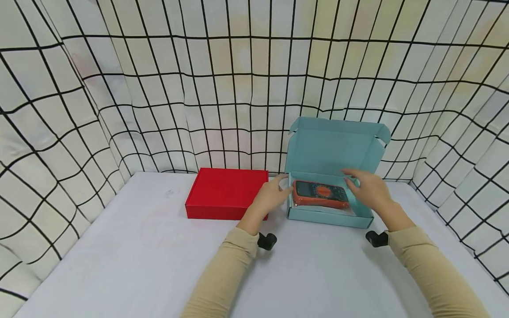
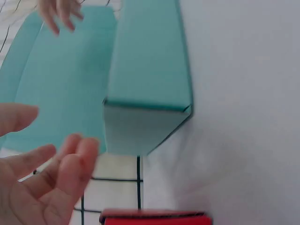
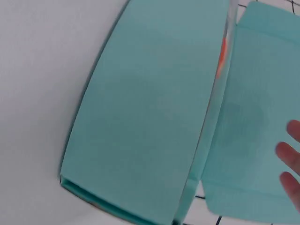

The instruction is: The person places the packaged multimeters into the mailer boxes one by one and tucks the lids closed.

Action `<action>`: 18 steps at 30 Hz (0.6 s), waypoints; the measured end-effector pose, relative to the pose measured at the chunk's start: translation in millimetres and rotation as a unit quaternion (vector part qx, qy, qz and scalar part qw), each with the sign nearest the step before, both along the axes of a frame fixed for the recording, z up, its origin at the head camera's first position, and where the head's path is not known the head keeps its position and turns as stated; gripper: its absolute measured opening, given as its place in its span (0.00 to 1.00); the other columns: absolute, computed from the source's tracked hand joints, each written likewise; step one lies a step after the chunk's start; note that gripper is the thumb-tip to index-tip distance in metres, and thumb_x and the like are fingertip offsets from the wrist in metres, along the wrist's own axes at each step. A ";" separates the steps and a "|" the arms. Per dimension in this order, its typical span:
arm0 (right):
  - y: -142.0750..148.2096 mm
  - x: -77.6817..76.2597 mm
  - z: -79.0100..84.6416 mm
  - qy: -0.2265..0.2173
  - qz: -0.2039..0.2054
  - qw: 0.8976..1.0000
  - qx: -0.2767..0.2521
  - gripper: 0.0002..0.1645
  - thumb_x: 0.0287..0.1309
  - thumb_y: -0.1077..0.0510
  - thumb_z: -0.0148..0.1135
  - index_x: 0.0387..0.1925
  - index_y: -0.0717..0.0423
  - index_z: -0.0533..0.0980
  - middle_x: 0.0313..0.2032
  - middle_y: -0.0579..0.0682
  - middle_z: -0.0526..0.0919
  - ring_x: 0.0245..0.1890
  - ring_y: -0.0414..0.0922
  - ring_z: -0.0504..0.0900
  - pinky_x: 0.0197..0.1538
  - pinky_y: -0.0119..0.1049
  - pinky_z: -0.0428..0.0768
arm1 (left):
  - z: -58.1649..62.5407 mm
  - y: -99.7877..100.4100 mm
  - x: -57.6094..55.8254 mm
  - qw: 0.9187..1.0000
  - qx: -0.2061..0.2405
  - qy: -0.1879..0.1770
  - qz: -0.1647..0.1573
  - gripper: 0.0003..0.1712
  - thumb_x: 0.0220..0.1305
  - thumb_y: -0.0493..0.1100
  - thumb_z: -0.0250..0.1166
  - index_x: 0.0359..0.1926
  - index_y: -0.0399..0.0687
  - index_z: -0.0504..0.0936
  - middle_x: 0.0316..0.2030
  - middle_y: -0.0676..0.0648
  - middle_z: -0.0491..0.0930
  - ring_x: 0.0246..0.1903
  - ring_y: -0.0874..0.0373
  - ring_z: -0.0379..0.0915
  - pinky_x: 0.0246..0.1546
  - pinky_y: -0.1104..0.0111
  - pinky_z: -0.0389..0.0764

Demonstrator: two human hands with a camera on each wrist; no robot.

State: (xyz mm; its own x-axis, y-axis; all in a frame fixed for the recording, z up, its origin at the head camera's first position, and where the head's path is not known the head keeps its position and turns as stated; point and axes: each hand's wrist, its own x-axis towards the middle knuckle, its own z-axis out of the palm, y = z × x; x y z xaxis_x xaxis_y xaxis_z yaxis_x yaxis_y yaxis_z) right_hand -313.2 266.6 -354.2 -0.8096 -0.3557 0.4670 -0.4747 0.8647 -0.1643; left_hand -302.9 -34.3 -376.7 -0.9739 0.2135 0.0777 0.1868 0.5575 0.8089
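Note:
A teal cardboard box [image 1: 328, 217] stands with its lid [image 1: 334, 148] raised at the back. Inside it lies an orange-and-black multimeter [image 1: 322, 193], apparently in clear plastic. My left hand [image 1: 272, 194] is at the box's left side; in the left wrist view its loosely bent fingers [image 2: 75, 164] hold nothing. Over the right part of the box hovers my right hand [image 1: 367, 187], thumb and fingers apart. Only the fingertips [image 3: 289, 157] of that hand show in the right wrist view, in front of the lid.
A closed red box [image 1: 230, 192] sits left of the teal one, partly behind my left forearm. Both boxes rest on a white table [image 1: 139, 247]. White walls with a black grid [image 1: 238, 88] enclose the back and sides.

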 end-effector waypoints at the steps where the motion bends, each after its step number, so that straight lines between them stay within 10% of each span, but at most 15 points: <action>1: 2.5 -0.7 -0.4 0.015 -0.011 1.000 -0.016 0.20 0.71 0.61 0.61 0.61 0.59 0.79 0.52 0.63 0.85 0.19 0.48 0.75 0.17 0.39 0.65 | 0.1 -2.4 -2.9 1.000 0.021 0.010 0.006 0.32 0.75 0.47 0.60 0.75 0.47 0.67 0.39 0.44 0.82 0.37 0.48 0.82 0.36 0.61 0.82; 5: 15.9 -4.8 -2.6 0.078 -0.059 0.989 -0.109 0.18 0.71 0.62 0.58 0.59 0.62 0.80 0.46 0.64 0.87 0.28 0.57 0.83 0.24 0.47 0.77 | -2.1 -5.8 -10.2 0.994 0.099 0.044 0.033 0.27 0.76 0.44 0.59 0.72 0.45 0.72 0.48 0.41 0.81 0.44 0.48 0.81 0.42 0.59 0.83; 12: 35.3 -15.2 -11.2 0.138 -0.128 0.937 -0.293 0.23 0.71 0.64 0.54 0.65 0.65 0.74 0.59 0.65 0.79 0.51 0.61 0.79 0.46 0.39 0.72 | -9.1 -0.2 -19.5 0.979 0.194 0.043 0.037 0.29 0.76 0.42 0.57 0.75 0.44 0.68 0.67 0.38 0.72 0.63 0.43 0.73 0.58 0.51 0.78; 18: 38.6 -19.5 -16.4 0.108 -0.116 0.937 -0.311 0.35 0.69 0.66 0.53 0.75 0.63 0.60 0.71 0.66 0.62 0.63 0.65 0.67 0.56 0.61 0.68 | 5.6 1.7 -29.7 0.977 0.213 -0.024 0.000 0.39 0.74 0.44 0.56 0.81 0.44 0.54 0.75 0.37 0.60 0.72 0.42 0.60 0.70 0.47 0.63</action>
